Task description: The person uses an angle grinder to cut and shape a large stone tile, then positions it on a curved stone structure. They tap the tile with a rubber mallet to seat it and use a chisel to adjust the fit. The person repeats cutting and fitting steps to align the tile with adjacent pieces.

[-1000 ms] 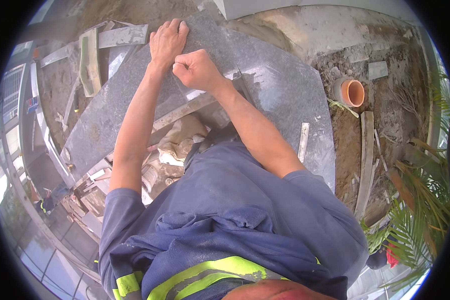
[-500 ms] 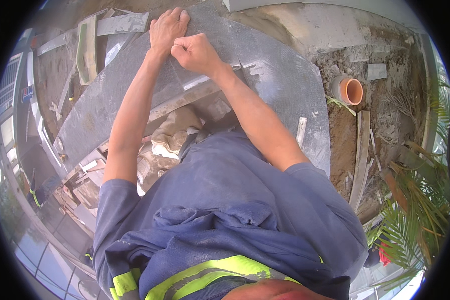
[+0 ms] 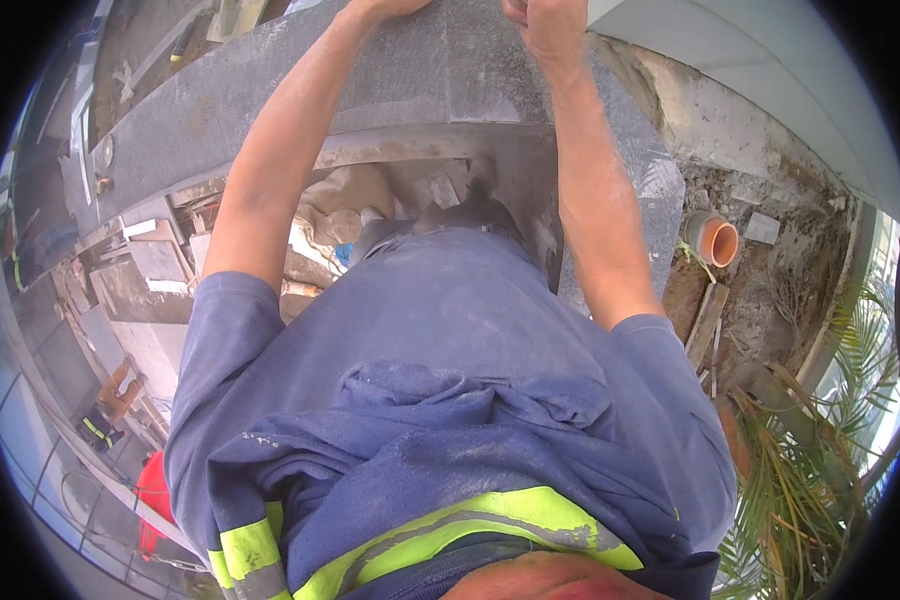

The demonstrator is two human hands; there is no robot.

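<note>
My left hand (image 3: 388,6) is at the top edge of the view over the dark grey stone slab (image 3: 450,60), with its fingers mostly cut off. My right hand (image 3: 546,22) is to its right, also at the top edge, with curled fingers; whatever they may hold is hidden. The slab spans the space between my forearms and runs down past the right one. Below its inner edge, beside my legs, are a pale crumpled sack (image 3: 335,195) and rubble in a recess.
An orange-lined pipe (image 3: 719,242) stands in dirt on the right, near a wooden plank (image 3: 706,322) and palm fronds (image 3: 795,470). A pale wall (image 3: 750,70) borders the upper right. Boards, tile pieces (image 3: 155,262) and a red object (image 3: 152,495) lie at the left.
Both hands have moved up to the top edge of the view, the right one also rightward, away from the left. The surroundings have shifted in the picture as the head moved.
</note>
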